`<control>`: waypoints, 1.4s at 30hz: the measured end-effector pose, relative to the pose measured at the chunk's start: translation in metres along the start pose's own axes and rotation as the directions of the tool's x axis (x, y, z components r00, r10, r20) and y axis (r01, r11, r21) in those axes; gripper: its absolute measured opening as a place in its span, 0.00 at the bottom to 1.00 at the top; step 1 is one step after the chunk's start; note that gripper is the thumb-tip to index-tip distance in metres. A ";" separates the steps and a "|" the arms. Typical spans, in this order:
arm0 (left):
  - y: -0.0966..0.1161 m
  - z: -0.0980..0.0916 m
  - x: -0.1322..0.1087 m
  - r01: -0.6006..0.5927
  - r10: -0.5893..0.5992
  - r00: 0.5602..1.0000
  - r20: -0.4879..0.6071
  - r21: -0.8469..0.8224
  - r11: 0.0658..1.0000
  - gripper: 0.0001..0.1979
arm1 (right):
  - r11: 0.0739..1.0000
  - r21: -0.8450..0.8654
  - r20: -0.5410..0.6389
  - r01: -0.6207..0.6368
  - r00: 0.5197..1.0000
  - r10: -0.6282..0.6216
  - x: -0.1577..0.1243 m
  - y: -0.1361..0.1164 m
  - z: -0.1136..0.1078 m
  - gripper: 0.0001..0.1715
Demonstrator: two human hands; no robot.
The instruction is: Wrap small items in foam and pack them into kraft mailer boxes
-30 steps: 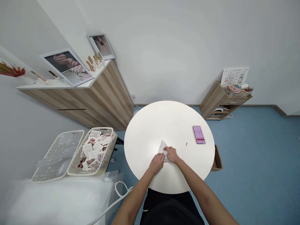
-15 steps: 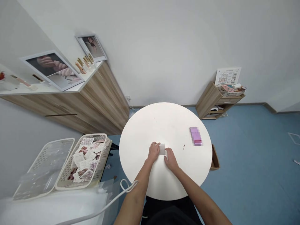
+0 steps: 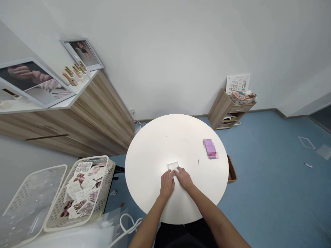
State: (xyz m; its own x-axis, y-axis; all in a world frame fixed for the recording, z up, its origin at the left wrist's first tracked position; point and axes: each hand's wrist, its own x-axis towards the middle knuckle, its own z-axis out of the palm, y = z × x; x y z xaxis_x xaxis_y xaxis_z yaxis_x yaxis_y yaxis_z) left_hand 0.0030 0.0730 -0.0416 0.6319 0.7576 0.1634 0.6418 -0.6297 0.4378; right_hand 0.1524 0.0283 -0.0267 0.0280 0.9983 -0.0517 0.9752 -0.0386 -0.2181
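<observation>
A small flat, pale, see-through square packet [image 3: 173, 166] lies near the middle of the white round table. Its exact kind is too small to make out. My left hand [image 3: 167, 183] has its fingertips on the packet's near left edge, fingers bent and close together. From the right, my right hand [image 3: 184, 177] reaches in, its fingers curled onto the near right edge. The two hands almost meet at the packet's near side and hide part of it. Farther right on the tabletop lies a blurred-out purple, phone-shaped item [image 3: 210, 148].
White baskets, one with nail-tip cards [image 3: 80, 193], stand at the left beside a white cable [image 3: 126, 232]. A wooden cabinet [image 3: 100, 113] holds framed pictures. A small shelf unit [image 3: 219, 106] stands by the wall; an open cardboard box [image 3: 232, 170] sits beside the table [image 3: 150, 144].
My hands have come closer together, from the packet's left and right sides to its near edge. The packet now lies turned slightly. The whole view has shifted a little to the right.
</observation>
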 end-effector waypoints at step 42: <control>-0.018 -0.218 -0.526 0.986 -0.820 0.031 -0.571 -0.119 0.120 0.12 | 0.190 0.218 0.038 0.957 0.186 -0.982 -0.086 -0.427 -0.001 0.16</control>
State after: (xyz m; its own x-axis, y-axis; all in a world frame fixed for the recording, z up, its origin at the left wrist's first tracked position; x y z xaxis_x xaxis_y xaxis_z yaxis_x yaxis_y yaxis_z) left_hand -0.4356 -0.2767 0.0577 -0.7549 0.6381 0.1512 0.6483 0.6916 0.3185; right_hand -0.2660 -0.0413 0.0717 -0.9604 0.2223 0.1679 0.1643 0.9387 -0.3030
